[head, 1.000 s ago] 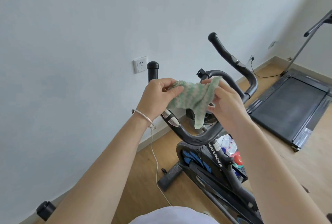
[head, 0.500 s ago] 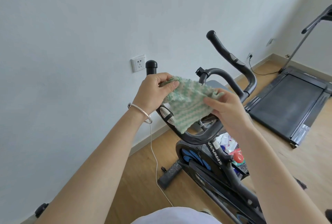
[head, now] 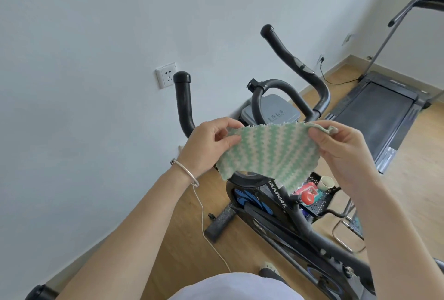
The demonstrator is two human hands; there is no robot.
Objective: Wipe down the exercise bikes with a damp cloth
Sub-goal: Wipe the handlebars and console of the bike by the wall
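Observation:
A green and white zigzag cloth [head: 266, 152] is stretched flat between both hands, held in the air in front of the black exercise bike [head: 271, 206]. My left hand [head: 211, 143] pinches its left edge and wears a silver bangle. My right hand [head: 336, 146] pinches the top right corner. The cloth hides the middle of the handlebars; the left grip [head: 183, 100] and the right grip [head: 288, 59] rise above the hands. The cloth does not touch the bike.
A treadmill [head: 374, 117] lies on the wooden floor at the right. A grey bin [head: 274, 109] stands behind the bike by the wall. A black basket [head: 319, 201] with a cup and packets sits right of the bike. A white cable [head: 206, 230] trails across the floor.
The hands have pulled apart and spread the crumpled cloth out flat. They have dropped lower and nearer to me, away from the handlebar.

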